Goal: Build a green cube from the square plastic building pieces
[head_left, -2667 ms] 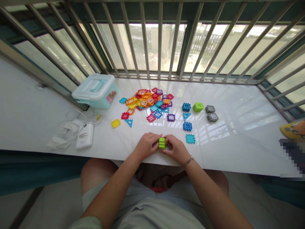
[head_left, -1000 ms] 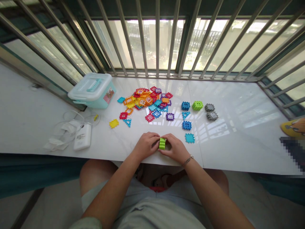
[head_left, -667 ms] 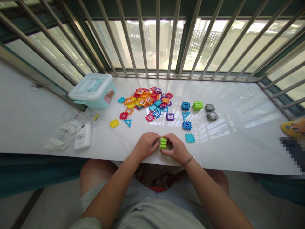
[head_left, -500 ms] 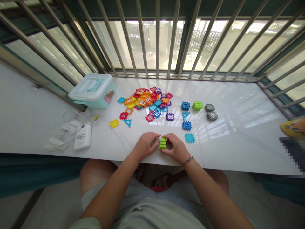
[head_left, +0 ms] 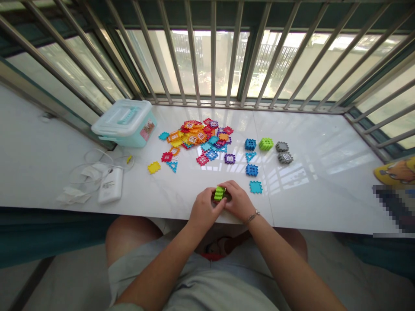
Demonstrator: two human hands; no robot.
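Between my two hands, near the table's front edge, is a small stack of lime green toothed tiles. My left hand closes on it from the left and my right hand, with a bracelet at the wrist, from the right. Beyond them lies a mixed pile of coloured tiles. To the right stand a dark blue stack, a green stack, a blue stack and grey stacks. A blue triangle and a light blue square lie in the same column as the blue stacks.
A lidded pale teal box sits at the back left, with a white power bank, cables and crumpled tissue before it. Metal bars line the table's back. A yellow item lies far right.
My left hand has moved right and closed in on the green stack, which now tilts between both hands. The whole view has shifted slightly.
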